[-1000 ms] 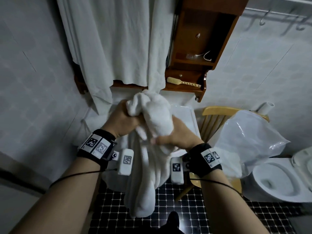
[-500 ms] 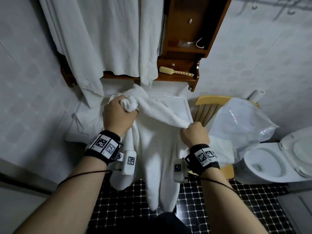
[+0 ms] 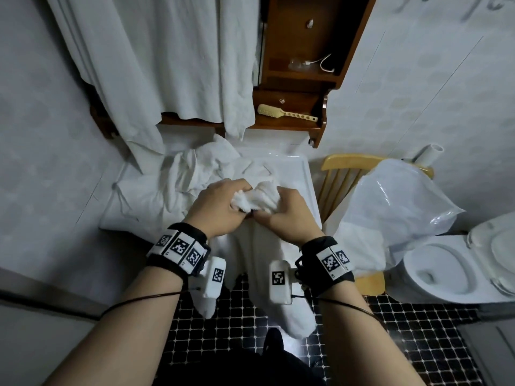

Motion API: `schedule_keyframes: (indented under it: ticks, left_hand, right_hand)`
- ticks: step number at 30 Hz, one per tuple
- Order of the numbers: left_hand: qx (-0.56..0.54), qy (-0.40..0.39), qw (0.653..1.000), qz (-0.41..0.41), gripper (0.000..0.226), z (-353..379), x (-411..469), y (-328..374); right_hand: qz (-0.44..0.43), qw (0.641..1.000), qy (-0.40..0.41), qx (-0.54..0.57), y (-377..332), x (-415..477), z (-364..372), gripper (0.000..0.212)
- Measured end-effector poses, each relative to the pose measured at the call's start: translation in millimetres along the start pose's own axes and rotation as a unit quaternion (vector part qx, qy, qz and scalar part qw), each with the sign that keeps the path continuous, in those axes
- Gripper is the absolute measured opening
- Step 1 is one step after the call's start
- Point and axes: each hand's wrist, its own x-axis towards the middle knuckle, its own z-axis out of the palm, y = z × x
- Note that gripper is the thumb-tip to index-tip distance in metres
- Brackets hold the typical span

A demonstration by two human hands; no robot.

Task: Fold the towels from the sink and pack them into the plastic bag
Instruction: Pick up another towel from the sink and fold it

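Closely paired over the front edge of the sink point(image 3: 308, 176), the left hand point(image 3: 220, 208) and the right hand point(image 3: 288, 217) bunch the top of a white towel point(image 3: 257, 198) between them. The fingers point(image 3: 239, 188) of each hand are curled and pressed together, gripping the crumpled cloth, with the knuckles of the two hands almost touching.

From that grip the towel hangs straight down in front of the sink, its long axis vertical. Two loose ends point at the black tiled floor point(image 3: 418, 335), the one on the person's right hanging lower. Whether either end touches the floor cannot be told.

More rumpled white towels point(image 3: 195, 176) lie heaped in the sink behind the hands and spill over its left side. A pale curtain point(image 3: 167, 65) hangs above them, its hem reaching down to the heap.

To the right, just beside the sink, a clear plastic bag point(image 3: 390, 207) sits on a wooden chair point(image 3: 345, 165), with the toilet point(image 3: 446, 268) beyond it. A wooden cabinet point(image 3: 303, 76) is fixed to the wall above the sink, and a hairbrush point(image 3: 284, 114) lies on its lower shelf. Both wrists wear black bands with printed markers.
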Motion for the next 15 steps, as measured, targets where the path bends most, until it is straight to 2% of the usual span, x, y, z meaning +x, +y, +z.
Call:
schedule_keyframes:
  ticks: [3, 5, 7, 9, 10, 12, 14, 15]
  left_hand:
    - [-0.041, 0.052, 0.998, -0.012, 0.046, 4, 4, -1]
    - [-0.064, 0.096, 0.993, -0.009, 0.045, 2, 7, 1]
    - [-0.087, 0.161, 0.983, -0.013, 0.039, -4, 11, 8]
    - [-0.090, 0.231, 0.968, -0.027, 0.032, -13, 15, 13]
    - [-0.091, 0.241, 0.965, -0.043, 0.032, -17, 18, 14]
    - [-0.107, 0.207, 0.969, -0.076, 0.035, -17, 22, 12]
    - [-0.127, 0.142, 0.977, -0.093, 0.045, -9, 24, 9]
    - [-0.128, 0.113, 0.981, -0.090, 0.052, -2, 23, 9]
  right_hand:
    - [0.029, 0.999, -0.023, -0.029, 33, 6, -2, 0.012]
    - [0.095, 0.990, -0.079, -0.061, 55, 5, 3, 0.019]
    - [0.187, 0.967, -0.131, -0.110, 83, 2, 11, 0.008]
    - [0.249, 0.941, -0.172, -0.152, 103, -2, 16, 0.034]
    - [0.248, 0.941, -0.181, -0.144, 110, 0, 18, 0.035]
    - [0.183, 0.963, -0.181, -0.082, 100, 2, 17, 0.027]
    - [0.150, 0.977, -0.136, 0.065, 79, 4, 18, 0.027]
    - [0.150, 0.972, -0.115, 0.140, 65, 6, 18, 0.024]
